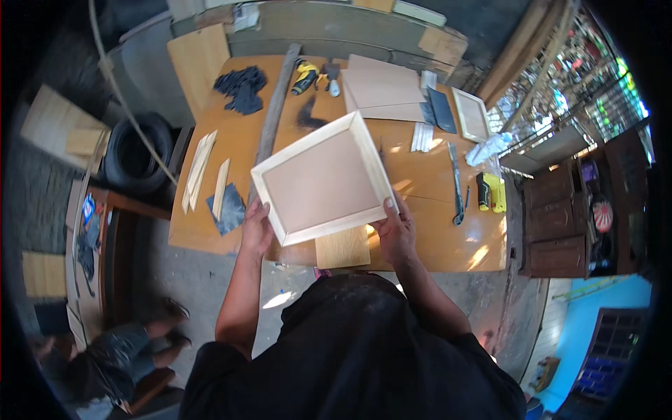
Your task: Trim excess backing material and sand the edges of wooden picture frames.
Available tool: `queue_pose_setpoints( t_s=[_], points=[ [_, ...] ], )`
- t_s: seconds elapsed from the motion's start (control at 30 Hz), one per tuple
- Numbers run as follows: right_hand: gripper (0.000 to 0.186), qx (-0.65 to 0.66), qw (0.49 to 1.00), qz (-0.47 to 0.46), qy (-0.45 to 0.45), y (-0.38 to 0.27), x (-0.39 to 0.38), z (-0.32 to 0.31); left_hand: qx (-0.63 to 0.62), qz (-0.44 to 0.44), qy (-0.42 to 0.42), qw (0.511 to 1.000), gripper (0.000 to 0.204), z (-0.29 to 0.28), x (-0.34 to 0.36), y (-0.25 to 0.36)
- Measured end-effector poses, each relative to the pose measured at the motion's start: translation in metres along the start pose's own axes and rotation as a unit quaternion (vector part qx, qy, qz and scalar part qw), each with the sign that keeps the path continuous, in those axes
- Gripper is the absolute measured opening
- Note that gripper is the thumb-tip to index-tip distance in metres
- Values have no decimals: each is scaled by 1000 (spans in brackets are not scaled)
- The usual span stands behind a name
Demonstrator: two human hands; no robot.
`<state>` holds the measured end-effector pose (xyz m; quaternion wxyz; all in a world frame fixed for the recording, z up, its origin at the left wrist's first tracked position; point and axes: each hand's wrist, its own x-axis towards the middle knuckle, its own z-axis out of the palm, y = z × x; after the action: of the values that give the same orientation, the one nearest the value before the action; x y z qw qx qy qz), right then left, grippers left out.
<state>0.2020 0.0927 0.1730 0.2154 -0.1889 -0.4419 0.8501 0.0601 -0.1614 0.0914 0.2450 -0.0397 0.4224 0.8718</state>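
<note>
A pale wooden picture frame (367,150) with a brown backing panel is held up over the near part of the table, tilted. My left hand (257,227) grips its lower left corner, fingers closed round the edge. On the lower right corner, my right hand (396,227) is closed too, thumb on the front face. Beneath the frame, a small wooden board (343,250) lies at the table's near edge. To the left of my left hand are a dark sheet of sandpaper (227,210) and thin wooden strips (199,171).
On the orange-brown table (427,241) lie a long dark wooden bar (276,105), a black cloth (242,88), a yellow-black power tool (305,75), brown boards (385,87), a second frame (470,114), a plastic bottle (488,149) and a yellow tool (491,192). Another person (119,364) sits lower left.
</note>
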Motion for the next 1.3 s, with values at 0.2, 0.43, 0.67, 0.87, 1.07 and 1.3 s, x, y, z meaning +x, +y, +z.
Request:
queue_pose_setpoints(
  t_s=[0.2, 0.43, 0.67, 0.87, 1.07, 1.3],
  points=[
    [42, -58, 974, 215, -47, -14, -24, -76, 31, -67, 23, 997, 47, -7, -8, -30],
    [47, -33, 965, 257, -38, -29, -26, -128, 16, -98, 27, 995, 42, 43, 4, -76],
    [36, -187, 937, 249, -157, -78, 46, -148, -53, -86, 48, 994, 42, 102, 34, -115],
    [48, -104, 920, 178, -333, -149, 93, -183, -50, -74, 57, 994, 39, 143, 72, -118],
    [56, -39, 976, 8, -216, -229, 124, -240, -1, -28, 84, 996, 44, 225, 149, -96],
    [58, 5, 996, -51, -77, -211, 91, -344, 104, -31, 27, 994, 40, 394, 345, -181]
  ],
)
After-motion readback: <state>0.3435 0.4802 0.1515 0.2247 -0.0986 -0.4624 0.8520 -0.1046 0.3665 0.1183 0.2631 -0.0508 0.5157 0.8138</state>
